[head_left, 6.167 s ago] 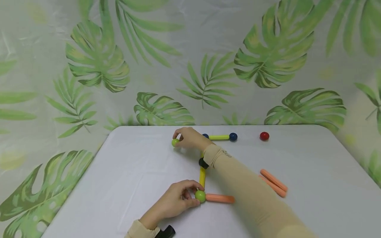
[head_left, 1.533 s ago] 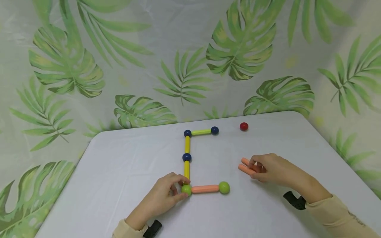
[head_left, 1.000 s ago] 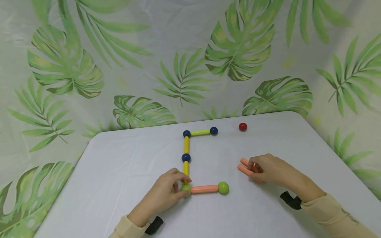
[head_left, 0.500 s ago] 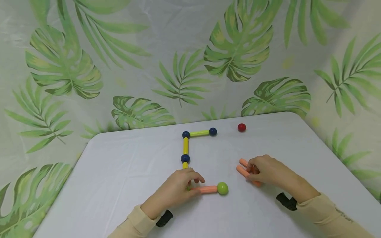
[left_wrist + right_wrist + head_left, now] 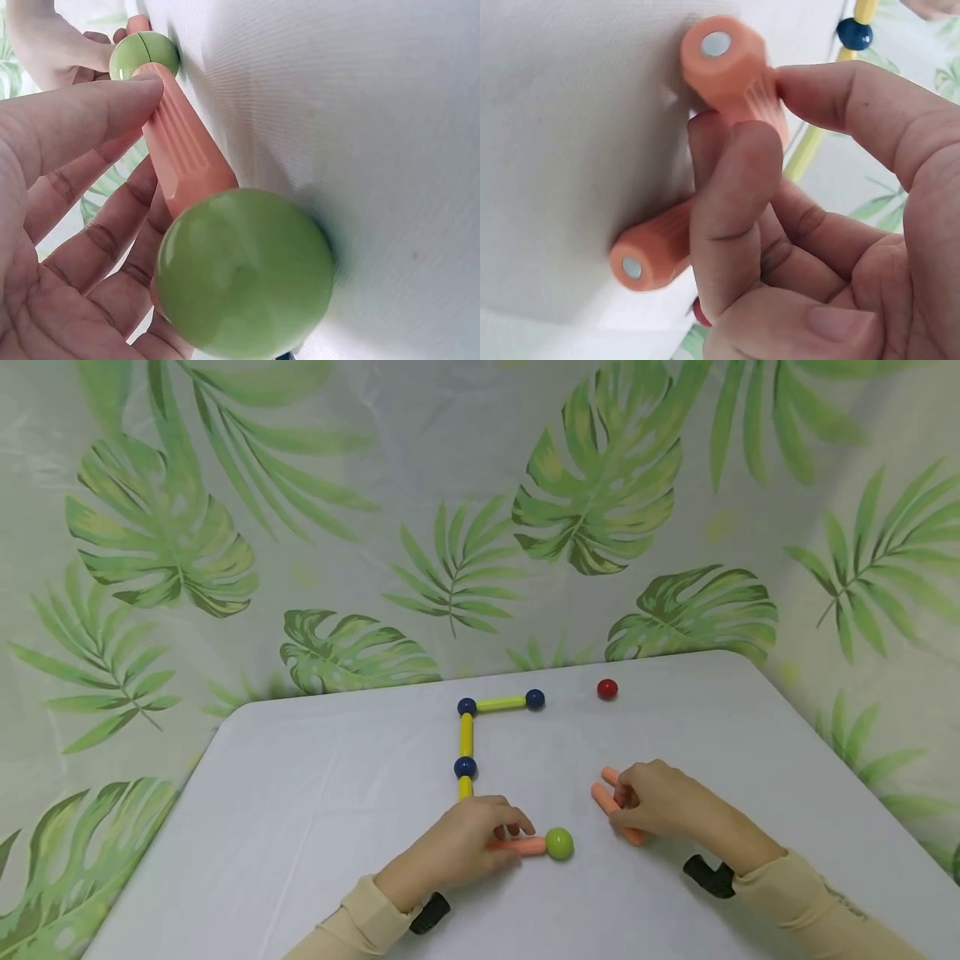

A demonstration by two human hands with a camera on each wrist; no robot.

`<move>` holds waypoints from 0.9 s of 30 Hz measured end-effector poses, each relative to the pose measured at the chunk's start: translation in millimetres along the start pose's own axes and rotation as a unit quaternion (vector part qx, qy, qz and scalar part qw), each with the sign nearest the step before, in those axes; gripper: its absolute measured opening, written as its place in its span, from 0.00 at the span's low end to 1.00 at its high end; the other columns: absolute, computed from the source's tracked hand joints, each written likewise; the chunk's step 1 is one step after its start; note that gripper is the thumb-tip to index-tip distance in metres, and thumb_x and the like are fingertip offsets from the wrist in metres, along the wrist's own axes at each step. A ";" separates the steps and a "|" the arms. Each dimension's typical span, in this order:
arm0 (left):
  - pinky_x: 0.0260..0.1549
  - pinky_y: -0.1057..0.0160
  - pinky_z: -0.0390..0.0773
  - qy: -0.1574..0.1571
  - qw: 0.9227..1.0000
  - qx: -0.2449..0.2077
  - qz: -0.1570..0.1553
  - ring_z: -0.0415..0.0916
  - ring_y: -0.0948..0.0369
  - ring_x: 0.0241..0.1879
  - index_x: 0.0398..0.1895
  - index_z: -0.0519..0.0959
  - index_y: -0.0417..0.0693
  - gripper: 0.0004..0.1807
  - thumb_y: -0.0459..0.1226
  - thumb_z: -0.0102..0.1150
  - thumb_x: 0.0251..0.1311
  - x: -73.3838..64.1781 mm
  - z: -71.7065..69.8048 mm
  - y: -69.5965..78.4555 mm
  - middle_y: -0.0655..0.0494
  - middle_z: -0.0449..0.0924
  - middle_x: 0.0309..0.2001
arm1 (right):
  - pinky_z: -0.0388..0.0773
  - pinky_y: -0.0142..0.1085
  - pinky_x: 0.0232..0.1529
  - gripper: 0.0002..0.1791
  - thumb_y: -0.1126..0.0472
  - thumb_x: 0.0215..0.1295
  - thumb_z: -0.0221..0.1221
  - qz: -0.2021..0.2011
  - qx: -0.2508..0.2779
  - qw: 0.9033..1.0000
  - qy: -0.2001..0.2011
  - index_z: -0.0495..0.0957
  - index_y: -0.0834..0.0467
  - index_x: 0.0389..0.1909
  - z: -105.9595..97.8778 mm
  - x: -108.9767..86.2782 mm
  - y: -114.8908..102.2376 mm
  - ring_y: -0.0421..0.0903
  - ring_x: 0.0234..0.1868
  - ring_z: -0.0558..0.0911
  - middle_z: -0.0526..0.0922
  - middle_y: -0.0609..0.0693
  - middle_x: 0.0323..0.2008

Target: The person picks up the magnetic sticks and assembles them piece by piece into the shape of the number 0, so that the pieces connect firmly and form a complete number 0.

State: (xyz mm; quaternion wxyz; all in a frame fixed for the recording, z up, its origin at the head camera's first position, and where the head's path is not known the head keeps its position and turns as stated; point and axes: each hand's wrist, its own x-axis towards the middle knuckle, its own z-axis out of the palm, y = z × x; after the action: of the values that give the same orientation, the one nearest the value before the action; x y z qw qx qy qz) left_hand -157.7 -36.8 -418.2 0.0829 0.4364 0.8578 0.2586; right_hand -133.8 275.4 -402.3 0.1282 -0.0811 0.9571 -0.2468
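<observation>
My left hand [image 5: 453, 847] pinches an orange magnetic rod [image 5: 528, 846], thumb in front and fingers curved behind. A green ball [image 5: 559, 843] sits at that rod's right end. Another green ball [image 5: 244, 274] joins its left end; the hand hides it in the head view. My right hand [image 5: 667, 797] grips a loose orange magnetic rod [image 5: 724, 64] between thumb and fingers. A second loose orange rod [image 5: 649, 259] lies just beyond, partly behind the fingers. From the left green ball a chain runs back: yellow rod [image 5: 466, 787], blue ball [image 5: 465, 767], yellow rod [image 5: 467, 735], blue ball [image 5: 467, 707].
At the back, a yellow-green rod [image 5: 501, 703] links the corner blue ball to another blue ball [image 5: 535, 699] on its right. A red ball [image 5: 607, 689] lies alone farther right. The white table [image 5: 300, 793] ends at a leaf-patterned cloth [image 5: 450, 468].
My right hand earlier held a green ball at far left; that ball now caps the orange rod. My left hand has slid from the left green ball onto the rod. The right-hand rod has turned slightly.
</observation>
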 end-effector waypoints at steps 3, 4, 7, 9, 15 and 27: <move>0.39 0.77 0.77 -0.002 1.000 0.004 0.002 0.77 0.72 0.36 0.49 0.90 0.51 0.12 0.35 0.77 0.63 0.1 0.9 0.4 0.59 0.88 0.41 | 0.65 0.31 0.27 0.08 0.58 0.61 0.72 0.001 0.020 1.000 -0.001 0.82 0.54 0.29 0.6 1.0 -2.6 0.40 0.24 0.72 0.77 0.43 0.21; 0.39 0.77 0.77 -0.003 1.000 0.005 0.002 0.77 0.72 0.36 0.49 0.90 0.51 0.12 0.35 0.77 0.64 0.1 1.0 0.6 0.59 0.89 0.41 | 0.65 0.31 0.27 0.08 0.58 0.62 0.72 -0.001 0.029 1.000 0.000 0.83 0.55 0.30 0.7 1.5 -3.3 0.40 0.24 0.72 0.78 0.44 0.22; 0.38 0.78 0.76 -0.006 1.000 0.006 0.001 0.76 0.73 0.35 0.49 0.91 0.51 0.11 0.35 0.77 0.64 -0.4 0.6 1.2 0.60 0.90 0.42 | 0.64 0.30 0.26 0.07 0.57 0.64 0.71 -0.011 0.048 0.999 0.007 0.83 0.56 0.33 1.6 4.3 -4.7 0.40 0.25 0.71 0.76 0.43 0.22; 0.38 0.78 0.76 -0.007 1.000 0.002 0.000 0.75 0.74 0.35 0.49 0.91 0.51 0.11 0.35 0.77 0.64 -0.5 0.0 1.6 0.60 0.90 0.42 | 0.62 0.30 0.26 0.07 0.57 0.64 0.70 -0.015 0.057 0.998 0.012 0.83 0.55 0.32 3.1 8.0 -5.0 0.40 0.24 0.70 0.73 0.42 0.20; 0.38 0.78 0.77 -0.008 1.000 0.001 -0.002 0.76 0.76 0.36 0.49 0.92 0.52 0.11 0.34 0.76 0.64 0.3 -0.6 1.7 0.62 0.91 0.42 | 0.64 0.31 0.26 0.10 0.54 0.65 0.69 -0.008 0.083 0.996 0.015 0.84 0.56 0.34 6.1 19.5 -9.1 0.41 0.24 0.70 0.70 0.42 0.18; 0.38 0.78 0.77 -0.002 1.000 -0.009 0.001 0.75 0.77 0.36 0.48 0.92 0.52 0.11 0.34 0.77 0.64 0.0 -0.1 0.1 0.62 0.91 0.41 | 0.75 0.33 0.27 0.12 0.54 0.68 0.69 0.029 0.168 0.985 0.002 0.85 0.60 0.38 15.2 32.7 -21.5 0.40 0.23 0.78 0.82 0.44 0.20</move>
State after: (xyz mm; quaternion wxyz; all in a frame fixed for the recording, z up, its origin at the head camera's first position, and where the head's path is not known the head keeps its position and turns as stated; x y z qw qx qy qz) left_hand -157.6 -36.7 -418.1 0.0879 0.4373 0.8547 0.2658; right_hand -158.7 242.7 -411.3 0.1454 -0.0299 0.9043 -0.4002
